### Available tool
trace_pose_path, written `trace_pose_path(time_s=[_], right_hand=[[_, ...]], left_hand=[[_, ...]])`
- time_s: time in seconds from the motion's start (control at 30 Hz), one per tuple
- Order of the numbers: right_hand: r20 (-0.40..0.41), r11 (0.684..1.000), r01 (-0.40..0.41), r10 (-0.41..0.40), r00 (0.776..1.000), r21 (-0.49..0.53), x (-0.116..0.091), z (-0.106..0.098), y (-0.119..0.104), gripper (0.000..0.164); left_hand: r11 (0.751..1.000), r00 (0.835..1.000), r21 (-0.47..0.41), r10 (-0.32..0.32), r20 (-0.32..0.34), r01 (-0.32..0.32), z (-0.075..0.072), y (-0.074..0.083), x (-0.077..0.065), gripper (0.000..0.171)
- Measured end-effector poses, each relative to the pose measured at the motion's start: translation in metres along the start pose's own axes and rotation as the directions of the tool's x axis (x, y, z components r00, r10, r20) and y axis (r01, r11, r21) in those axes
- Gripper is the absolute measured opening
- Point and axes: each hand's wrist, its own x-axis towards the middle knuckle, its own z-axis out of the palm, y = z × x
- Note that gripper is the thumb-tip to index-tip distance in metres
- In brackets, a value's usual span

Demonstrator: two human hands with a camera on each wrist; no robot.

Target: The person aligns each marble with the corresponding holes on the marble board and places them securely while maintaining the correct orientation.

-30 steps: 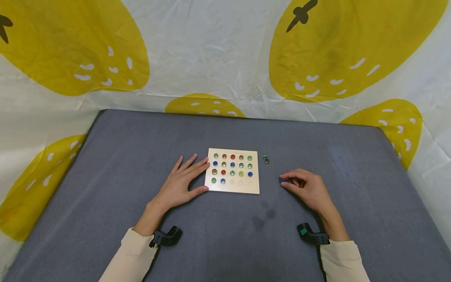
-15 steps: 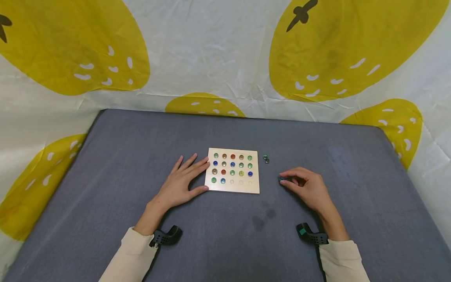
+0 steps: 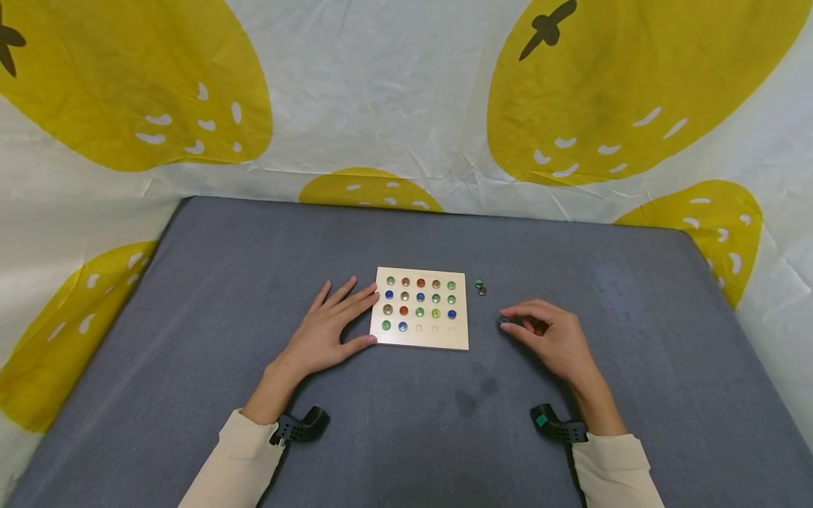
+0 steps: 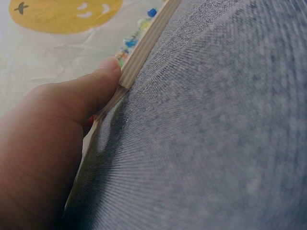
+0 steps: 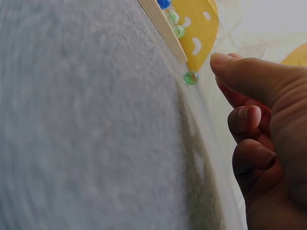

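A pale wooden board lies on the grey cloth, with rows of marbles in its hollows: green, blue, red and brownish. Three hollows at the right of the nearest row are bare. My left hand lies spread along the board's left side, thumb and fingertips touching its edge; the left wrist view shows the thumb at a corner. To the right of the board, my right hand pinches a dark blue marble between thumb and fingertips. In the right wrist view the thumb hides that marble.
Just right of the board's far corner, a green marble and a brownish one sit side by side on the grey cloth. A white curtain with yellow fruit shapes hangs behind the table.
My right hand has shifted slightly left toward the board, carrying the pinched blue marble. The left hand and board stay in place.
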Motion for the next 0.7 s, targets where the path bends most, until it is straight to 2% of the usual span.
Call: trace_pose_path(time_s=[0.27, 0.5, 0.7], right_hand=[[0.010, 1.000, 0.010, -0.010, 1.000, 0.009, 0.005, 0.005, -0.006, 0.020], [0.012, 1.000, -0.012, 0.011, 1.000, 0.018, 0.006, 0.007, -0.010, 0.020], [0.016, 0.999, 0.001, -0.002, 1.000, 0.036, 0.010, 0.009, -0.016, 0.020]], left_hand=[[1.000, 1.000, -0.016, 0.010, -0.017, -0.011, 0.000, -0.001, -0.001, 0.071], [1.000, 1.000, -0.003, 0.012, -0.005, -0.012, 0.002, -0.001, 0.000, 0.071], [1.000, 1.000, 0.007, 0.011, -0.004, -0.011, 0.001, -0.001, 0.000, 0.071]])
